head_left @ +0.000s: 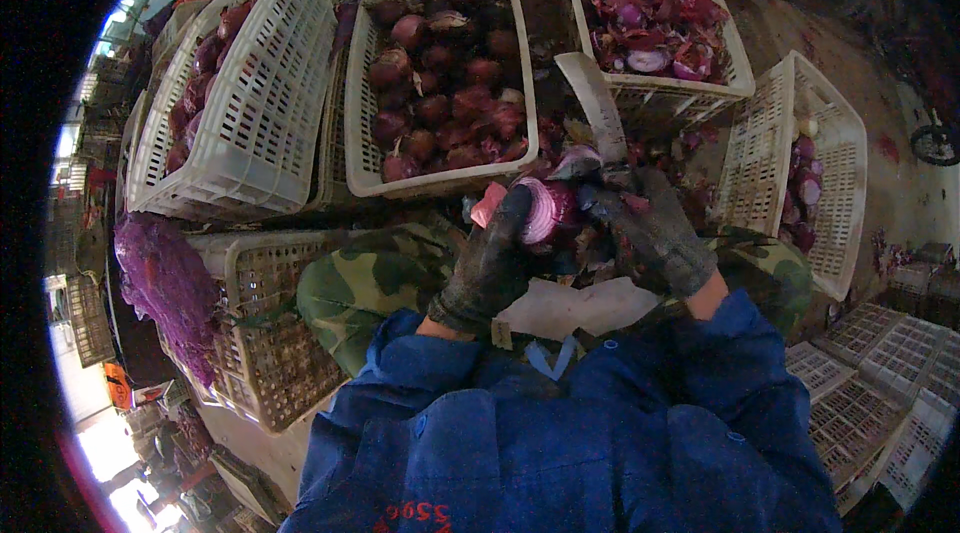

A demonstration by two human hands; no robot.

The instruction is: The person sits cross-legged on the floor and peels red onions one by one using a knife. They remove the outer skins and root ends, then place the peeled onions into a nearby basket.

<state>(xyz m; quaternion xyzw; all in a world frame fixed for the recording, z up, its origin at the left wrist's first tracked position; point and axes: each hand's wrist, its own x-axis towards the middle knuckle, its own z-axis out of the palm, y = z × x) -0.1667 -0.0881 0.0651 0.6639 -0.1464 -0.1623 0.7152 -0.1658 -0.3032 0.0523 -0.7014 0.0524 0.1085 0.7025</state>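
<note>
My left hand (491, 263), in a dark work glove, grips a red onion (546, 210) whose cut face shows pale and purple rings. Opposite it, my gloved right hand (652, 225) is closed around the handle of a knife with a broad blade (598, 102) that points up and away from me. The blade's lower part is beside the onion, where a purple-white piece (577, 159) shows. Whether the edge touches the onion I cannot tell. Straight ahead stands a white plastic crate (442, 186) of unpeeled red onions (435, 110).
Onion skins and trimmings fill a crate (679, 87) at the far right. Peeled onions lie in a tilted crate (836, 180) to my right. Another onion crate (255, 90) rises at the left, above a purple mesh sack (165, 293). Crates (862, 413) are stacked at lower right.
</note>
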